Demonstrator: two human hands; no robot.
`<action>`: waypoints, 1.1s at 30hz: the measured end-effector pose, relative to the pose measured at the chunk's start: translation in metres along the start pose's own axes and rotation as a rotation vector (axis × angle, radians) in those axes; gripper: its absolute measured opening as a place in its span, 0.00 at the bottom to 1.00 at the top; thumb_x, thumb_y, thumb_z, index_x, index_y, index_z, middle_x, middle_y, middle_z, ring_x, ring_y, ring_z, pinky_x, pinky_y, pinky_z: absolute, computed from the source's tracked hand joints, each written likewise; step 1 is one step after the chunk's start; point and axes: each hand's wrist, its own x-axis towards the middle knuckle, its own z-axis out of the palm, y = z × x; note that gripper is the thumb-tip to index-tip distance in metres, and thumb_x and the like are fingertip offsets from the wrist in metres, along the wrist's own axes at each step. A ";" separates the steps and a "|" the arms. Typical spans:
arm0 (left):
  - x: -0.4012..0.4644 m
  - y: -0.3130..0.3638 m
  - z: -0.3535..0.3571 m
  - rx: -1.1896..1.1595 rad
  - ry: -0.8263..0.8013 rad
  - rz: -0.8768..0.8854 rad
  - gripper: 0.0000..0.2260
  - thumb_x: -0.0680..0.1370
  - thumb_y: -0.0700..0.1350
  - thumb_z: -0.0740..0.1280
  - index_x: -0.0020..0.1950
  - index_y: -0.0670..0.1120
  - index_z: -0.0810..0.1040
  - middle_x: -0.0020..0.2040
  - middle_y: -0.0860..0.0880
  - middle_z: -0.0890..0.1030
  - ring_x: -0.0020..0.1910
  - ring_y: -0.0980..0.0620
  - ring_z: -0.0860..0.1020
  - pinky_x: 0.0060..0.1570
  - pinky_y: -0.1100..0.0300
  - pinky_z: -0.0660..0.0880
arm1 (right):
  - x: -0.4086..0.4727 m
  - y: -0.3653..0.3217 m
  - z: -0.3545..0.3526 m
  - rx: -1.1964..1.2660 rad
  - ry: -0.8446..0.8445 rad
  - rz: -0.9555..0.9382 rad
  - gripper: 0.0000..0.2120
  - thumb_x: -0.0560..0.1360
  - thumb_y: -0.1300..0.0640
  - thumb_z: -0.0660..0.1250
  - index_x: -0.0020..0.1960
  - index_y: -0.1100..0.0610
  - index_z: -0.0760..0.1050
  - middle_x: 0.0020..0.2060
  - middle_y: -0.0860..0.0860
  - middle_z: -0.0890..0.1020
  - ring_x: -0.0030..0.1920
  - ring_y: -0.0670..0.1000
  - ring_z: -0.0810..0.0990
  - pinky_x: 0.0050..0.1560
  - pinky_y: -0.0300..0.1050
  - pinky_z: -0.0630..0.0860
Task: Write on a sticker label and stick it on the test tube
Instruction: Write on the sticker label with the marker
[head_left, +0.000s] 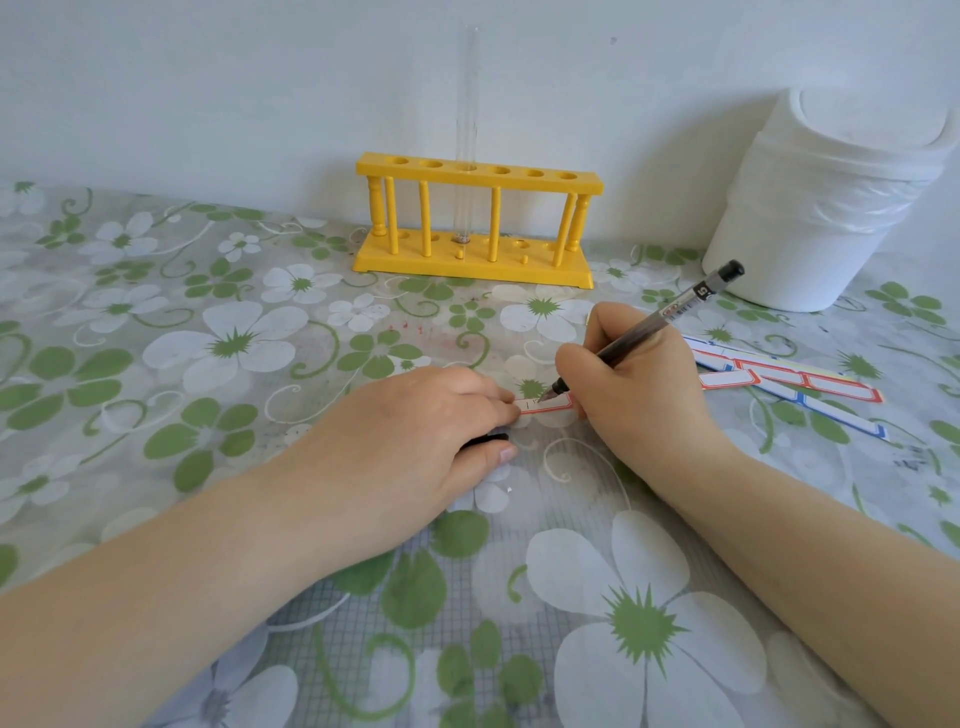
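A small red-bordered sticker label (545, 406) lies on the flowered tablecloth. My left hand (415, 436) rests knuckles up, its fingertips pressing the label's left end. A black pen cap (485, 439) is tucked between its thumb and curled fingers. My right hand (639, 379) grips a black gel pen (675, 306), whose tip touches the label, where a short stroke shows. A clear glass test tube (466, 135) stands upright in the third hole of the yellow rack (478, 218) at the wall, well beyond both hands.
Strips of red and blue bordered sticker labels (779, 376) lie just right of my right hand. A large white plastic jar (826, 202) stands at the back right against the wall. The table (208, 338) carries a green and white flower cloth.
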 end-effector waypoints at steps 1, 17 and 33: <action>0.000 0.000 0.000 -0.002 -0.005 -0.002 0.27 0.72 0.61 0.47 0.63 0.56 0.75 0.63 0.61 0.75 0.61 0.61 0.72 0.54 0.66 0.68 | 0.000 0.000 0.000 0.003 0.002 0.003 0.09 0.66 0.65 0.62 0.30 0.64 0.63 0.26 0.60 0.68 0.26 0.48 0.64 0.23 0.37 0.59; -0.001 0.001 -0.002 -0.014 -0.030 -0.011 0.26 0.73 0.60 0.47 0.63 0.56 0.75 0.63 0.60 0.75 0.61 0.59 0.72 0.55 0.65 0.69 | 0.000 0.001 0.000 -0.003 0.018 -0.018 0.09 0.67 0.65 0.61 0.31 0.63 0.62 0.26 0.60 0.66 0.28 0.50 0.63 0.25 0.40 0.58; 0.000 0.002 -0.002 -0.015 -0.030 -0.015 0.27 0.72 0.61 0.47 0.63 0.55 0.75 0.63 0.60 0.75 0.61 0.59 0.73 0.54 0.63 0.71 | 0.000 0.000 -0.001 -0.010 0.006 -0.051 0.15 0.66 0.66 0.61 0.28 0.56 0.58 0.23 0.49 0.59 0.26 0.46 0.59 0.22 0.35 0.57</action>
